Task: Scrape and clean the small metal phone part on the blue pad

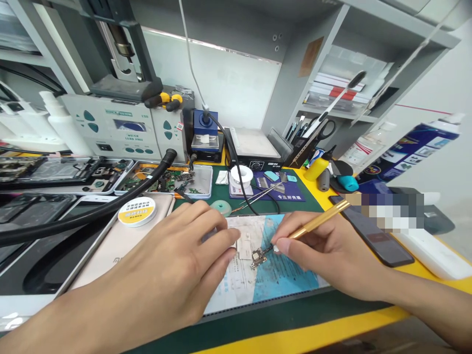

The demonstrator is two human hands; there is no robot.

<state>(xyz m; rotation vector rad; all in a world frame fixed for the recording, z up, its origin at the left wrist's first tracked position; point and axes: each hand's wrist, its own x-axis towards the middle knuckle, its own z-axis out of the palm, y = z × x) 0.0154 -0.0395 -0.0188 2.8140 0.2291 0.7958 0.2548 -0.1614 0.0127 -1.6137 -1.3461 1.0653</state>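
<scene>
My right hand (324, 250) grips a gold pen-shaped tool (319, 220), its handle slanting up to the right. The tool's tip is hidden by the fingers, so its kind does not show. Just left of those fingertips lies a small circuit board (260, 257) with metal parts, on a stained white-and-blue printed sheet (291, 280). My left hand (184, 255) is closed beside the board, thumb and fingers bent together over the sheet. What it may hold is too small to make out. A pale rectangular patch (245, 247) shows between the left fingertips and the board.
Behind stand a soldering station (129, 125) and a hot plate (254, 147). A black hose (147, 184) crosses the left side above phones and a parts tray (201, 181). Tweezers (261, 193) and a solder spool (241, 174) lie behind the sheet. A black phone (383, 246) lies at right.
</scene>
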